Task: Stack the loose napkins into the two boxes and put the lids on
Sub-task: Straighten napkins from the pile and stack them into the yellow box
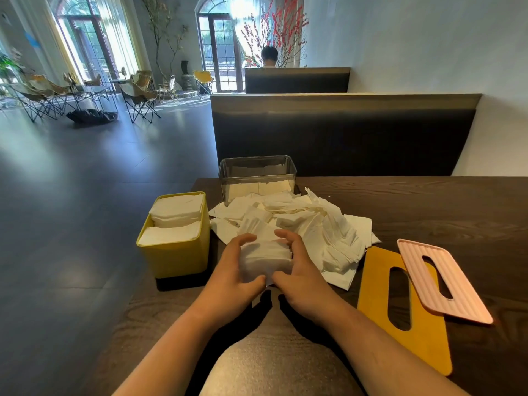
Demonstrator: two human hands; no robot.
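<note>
Both hands are working at the near edge of the loose napkin pile [317, 224] on the dark wooden table [428, 201]. The left hand [233, 268] and the right hand [298, 271] are cupping a small stack of napkins [265, 257] between them, fingers curled round its far edge and thumbs nearly meeting at the near edge. They seem to be squaring it up.

The task is looking roughly half done. The yellow box [178, 255], just left of the hands, is already brimming with folded napkins. The clear box [257, 162], beyond the pile, is holding only a shallow layer, so it appears to be where the stack in hand belongs.

Plenty is waiting. The heap is sprawling from the clear box towards the right, and it will likely take several more handfuls. Neither lid is on yet: the yellow lid [423, 344] is lying flat to the right of the hands, and the pink lid [465, 295] is resting partly across it.
</note>
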